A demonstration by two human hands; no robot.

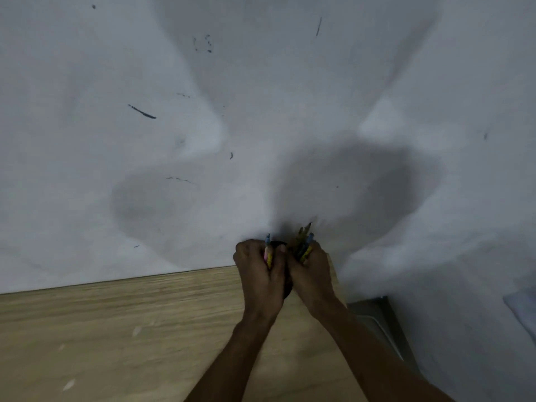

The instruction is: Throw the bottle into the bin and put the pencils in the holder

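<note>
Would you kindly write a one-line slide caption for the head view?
Both hands, left and right, grip pencils around a dark holder at the table's far edge.

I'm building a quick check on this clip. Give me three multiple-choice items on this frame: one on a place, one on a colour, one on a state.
1. Where is the dark holder?
A. between the two hands
B. far left on the table
C. on the floor

2. What colour is the wall behind the wooden table?
A. red
B. white
C. green

3. How is the right hand?
A. flat and empty
B. out of view
C. closed around a bunch of pencils

Key: 1 A, it peeks out between the left hand and the right; 2 B, white with dark scuffs; 3 C, tips stick up above its fingers.
</note>
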